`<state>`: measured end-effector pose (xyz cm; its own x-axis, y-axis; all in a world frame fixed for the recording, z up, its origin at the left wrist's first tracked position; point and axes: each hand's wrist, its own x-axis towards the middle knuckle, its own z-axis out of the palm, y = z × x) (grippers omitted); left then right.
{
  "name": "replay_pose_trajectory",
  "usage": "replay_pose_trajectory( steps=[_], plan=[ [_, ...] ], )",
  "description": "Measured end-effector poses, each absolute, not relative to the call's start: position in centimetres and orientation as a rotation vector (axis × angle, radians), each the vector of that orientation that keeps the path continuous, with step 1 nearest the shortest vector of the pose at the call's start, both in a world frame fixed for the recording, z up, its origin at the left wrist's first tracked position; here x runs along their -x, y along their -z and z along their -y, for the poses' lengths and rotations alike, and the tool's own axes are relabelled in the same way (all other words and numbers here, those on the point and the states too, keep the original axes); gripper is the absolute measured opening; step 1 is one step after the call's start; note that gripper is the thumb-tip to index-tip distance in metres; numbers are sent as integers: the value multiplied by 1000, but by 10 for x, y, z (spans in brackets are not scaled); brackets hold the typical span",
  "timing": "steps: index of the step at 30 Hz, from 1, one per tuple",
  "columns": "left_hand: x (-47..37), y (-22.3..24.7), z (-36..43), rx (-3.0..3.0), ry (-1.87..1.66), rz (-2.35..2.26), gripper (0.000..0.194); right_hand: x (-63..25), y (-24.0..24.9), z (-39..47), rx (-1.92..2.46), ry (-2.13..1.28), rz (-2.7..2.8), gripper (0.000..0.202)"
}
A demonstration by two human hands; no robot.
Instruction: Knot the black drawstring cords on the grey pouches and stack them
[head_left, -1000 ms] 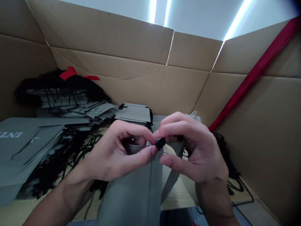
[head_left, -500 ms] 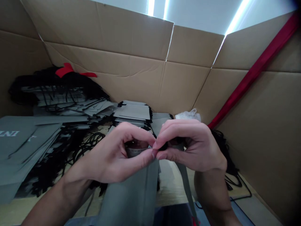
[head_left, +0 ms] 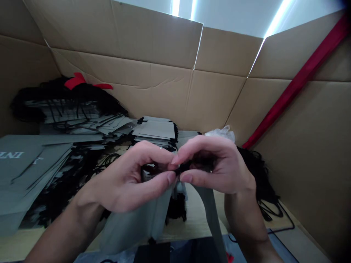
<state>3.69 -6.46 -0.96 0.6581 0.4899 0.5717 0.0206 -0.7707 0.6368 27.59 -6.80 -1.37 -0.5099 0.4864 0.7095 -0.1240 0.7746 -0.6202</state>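
Observation:
My left hand (head_left: 137,179) is closed in a pinch, thumb against fingertips, on the edge of a grey bag (head_left: 134,224) that hangs below it. My right hand (head_left: 219,164) pinches a short length of black cord (head_left: 184,167), right beside the left fingertips at the bag's edge. Most of the cord is covered by my fingers. Below the right hand hangs a grey strip (head_left: 210,210); its upper end is hidden behind the palm.
Flat grey bags with black cords (head_left: 52,160) lie piled at left. Another stack (head_left: 155,128) stands behind my hands, near a clear plastic bag (head_left: 221,133). Black cords (head_left: 257,171) lie at right. Cardboard walls (head_left: 153,84) enclose the wooden table (head_left: 197,223).
Both hands have shifted slightly left. The hanging grey bag has swung left and tilted, uncovering a black bundle on the table. More black cord shows between my fingertips.

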Motion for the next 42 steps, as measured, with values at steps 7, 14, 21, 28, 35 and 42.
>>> replay_pose_trajectory(
  steps=[7,14,21,28,35,42],
  plan=[
    [-42,7,58,-2230,-899,-326,29,-278,13,66,247,-628,1925,30],
    [-44,11,56,-2260,-887,-339,33,-285,14,69,332,-744,1837,27],
    [-45,11,57,-2270,-871,-254,38,-279,15,69,324,-655,1777,8],
    [-46,8,58,-2250,-938,-213,38,-278,19,68,321,-717,1750,13],
    [-44,6,61,-2227,-913,-327,34,-280,21,64,240,-722,1742,12],
    [-43,7,59,-2256,-934,-226,23,-279,16,56,125,-431,1968,32]
  ],
)
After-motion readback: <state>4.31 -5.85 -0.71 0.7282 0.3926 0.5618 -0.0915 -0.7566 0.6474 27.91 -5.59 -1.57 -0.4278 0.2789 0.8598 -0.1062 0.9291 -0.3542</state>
